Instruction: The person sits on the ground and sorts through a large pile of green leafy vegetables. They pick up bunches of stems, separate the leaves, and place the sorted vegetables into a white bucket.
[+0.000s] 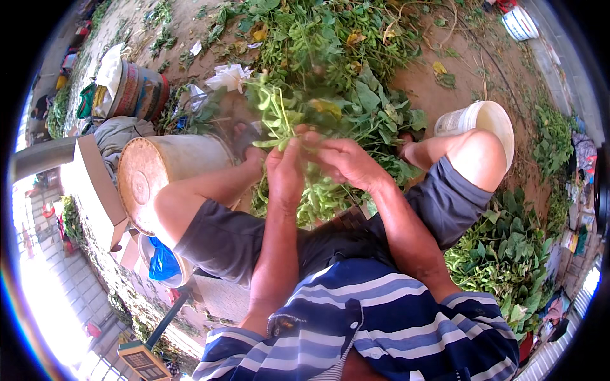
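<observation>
Between my knees, my left hand (284, 174) pinches a soybean stem (275, 110) hung with green pods. Its thumb and fingers close around the lower part of the stem. Close beside it on the right, my right hand (350, 159) has its fingertips bent in at the same plant, and what lies between them is blurred. Beneath both hands sits a mass of picked green pods (321, 197); its container is mostly hidden. A large heap of soybean plants (329, 43) with leaves and pods spreads over the ground ahead of me.
At my left leg lies a large whitish bucket (190, 155) on its side. A white bucket (457, 121) stands tilted behind my right knee. Farther left is a patterned tub (138, 90). More leafy plants (505, 247) are heaped at right. A blue plastic bag (163, 261) fills a small pail.
</observation>
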A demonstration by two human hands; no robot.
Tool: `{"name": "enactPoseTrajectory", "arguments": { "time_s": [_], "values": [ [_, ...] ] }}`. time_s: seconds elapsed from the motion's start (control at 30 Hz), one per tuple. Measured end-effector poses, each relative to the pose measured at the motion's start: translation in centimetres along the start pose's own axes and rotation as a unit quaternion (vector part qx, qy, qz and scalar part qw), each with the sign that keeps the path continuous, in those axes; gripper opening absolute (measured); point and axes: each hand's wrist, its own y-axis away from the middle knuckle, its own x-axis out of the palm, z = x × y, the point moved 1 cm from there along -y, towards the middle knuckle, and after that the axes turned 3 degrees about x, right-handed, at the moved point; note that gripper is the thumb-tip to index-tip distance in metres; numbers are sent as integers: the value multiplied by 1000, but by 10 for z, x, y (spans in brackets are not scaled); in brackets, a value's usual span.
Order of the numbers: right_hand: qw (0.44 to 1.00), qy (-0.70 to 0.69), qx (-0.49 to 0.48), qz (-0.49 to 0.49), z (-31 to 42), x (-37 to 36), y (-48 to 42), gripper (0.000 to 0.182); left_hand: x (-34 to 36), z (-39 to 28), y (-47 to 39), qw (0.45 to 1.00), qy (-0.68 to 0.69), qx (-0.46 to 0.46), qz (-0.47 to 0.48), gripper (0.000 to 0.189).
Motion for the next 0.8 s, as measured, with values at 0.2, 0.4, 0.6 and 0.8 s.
{"name": "enactPoseTrajectory", "arguments": {
  "time_s": [0.2,0.4,0.6,0.8],
  "values": [
    [952,278,-120,-53,-2,12,-1,28,-4,1,-2,970,-206,104,-77,33],
    [903,379,-190,-73,-10,26,1,25,-7,-2,1,959,-262,87,-57,37],
    [977,189,-90,45,23,27,19,14,10,-30,11,993,40,64,90,60],
    [961,202,-118,148,32,29,30,18,10,-25,16,966,230,21,115,46]
  ]
}}
